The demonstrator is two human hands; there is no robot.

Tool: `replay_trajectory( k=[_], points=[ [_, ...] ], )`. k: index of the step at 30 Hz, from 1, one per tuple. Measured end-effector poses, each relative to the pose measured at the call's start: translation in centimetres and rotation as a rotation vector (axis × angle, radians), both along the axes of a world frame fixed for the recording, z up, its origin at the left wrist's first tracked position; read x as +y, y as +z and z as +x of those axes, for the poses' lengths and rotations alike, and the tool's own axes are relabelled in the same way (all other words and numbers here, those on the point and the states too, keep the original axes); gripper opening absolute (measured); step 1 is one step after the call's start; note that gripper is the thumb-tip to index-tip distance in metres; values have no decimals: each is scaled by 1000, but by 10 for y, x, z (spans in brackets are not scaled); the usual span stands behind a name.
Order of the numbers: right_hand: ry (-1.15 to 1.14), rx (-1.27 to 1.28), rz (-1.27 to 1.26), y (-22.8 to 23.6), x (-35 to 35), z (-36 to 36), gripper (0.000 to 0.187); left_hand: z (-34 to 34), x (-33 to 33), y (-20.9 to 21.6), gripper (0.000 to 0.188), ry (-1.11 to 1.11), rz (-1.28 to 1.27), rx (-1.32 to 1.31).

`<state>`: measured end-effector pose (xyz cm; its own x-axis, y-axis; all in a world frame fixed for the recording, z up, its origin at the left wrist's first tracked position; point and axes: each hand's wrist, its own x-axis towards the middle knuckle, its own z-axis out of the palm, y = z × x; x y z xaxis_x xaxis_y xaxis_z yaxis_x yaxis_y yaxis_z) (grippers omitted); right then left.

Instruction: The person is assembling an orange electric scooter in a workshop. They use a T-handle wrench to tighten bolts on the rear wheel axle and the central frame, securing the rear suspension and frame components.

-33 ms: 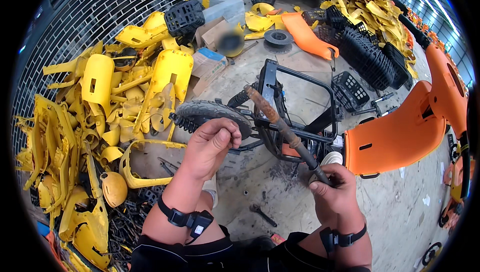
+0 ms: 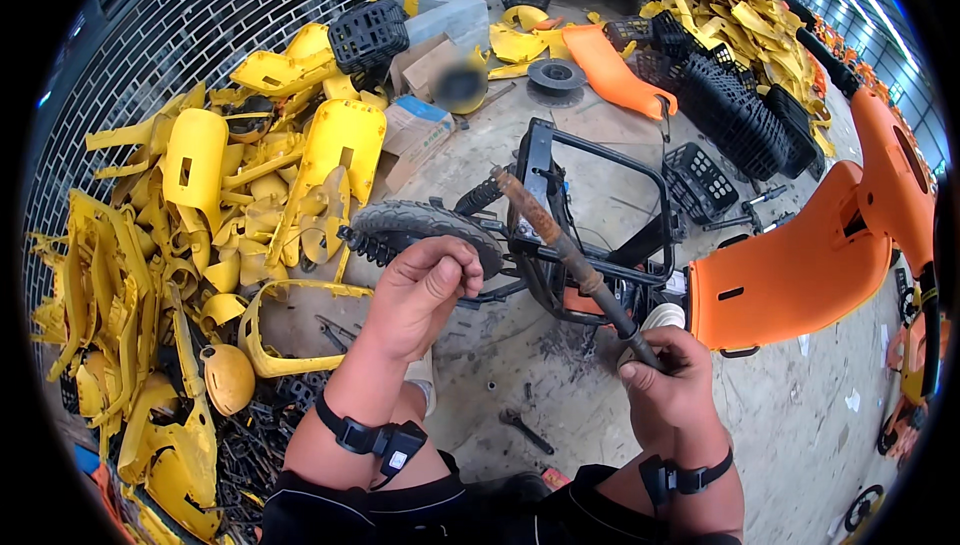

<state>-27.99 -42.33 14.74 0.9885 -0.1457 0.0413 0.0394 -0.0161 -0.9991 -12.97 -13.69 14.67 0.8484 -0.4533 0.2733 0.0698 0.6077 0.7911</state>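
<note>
Rusty rod [image 2: 575, 263], brown along its far part and dark at the near end, gripped by that near end between the thumb and fingers of the right hand [image 2: 668, 370]. It slants forward and leftward from this hand, its far end free; whether it touches the frame behind it cannot be told. The left hand [image 2: 428, 290], apart from the rod, is raised with fingers curled against the thumb; whether it encloses anything small cannot be told. Beyond and between the hands stands a black metal frame [image 2: 541, 158]; its treaded wheel [image 2: 385, 219] lies just beyond the left hand. To the right of the right hand, an orange panel [image 2: 785, 285]; beyond it, a black crate [image 2: 702, 183]. Nearer the body, between the forearms, a wrench [image 2: 527, 432] on the floor [image 2: 480, 400]. Left of the left hand, a heap of yellow panels [image 2: 195, 160].
</note>
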Motion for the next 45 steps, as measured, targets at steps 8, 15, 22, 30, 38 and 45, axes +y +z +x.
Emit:
replay_trajectory(
  k=[8, 15, 22, 30, 38, 45],
  points=[
    [-50, 54, 14, 3, 0, 0, 34, -1, -2, 4, 21, -10, 51, 47],
    [-67, 87, 58, 4, 5, 2, 34, -2, -1, 2, 20, 17, 118, 88],
    [-71, 120, 131, 4, 6, 3, 33, -2, -3, 4, 21, 58, 160, 121],
    [-57, 112, 107, -2, 6, 0, 33, -4, -2, 2, 22, 68, 198, 144],
    [-89, 131, 170, -4, 2, 5, 35, 1, -12, 1, 24, 101, 284, 154],
    [-291, 2, -234, -35, 10, 0, 36, 4, -7, 13, 26, 126, 530, -5]
  ],
)
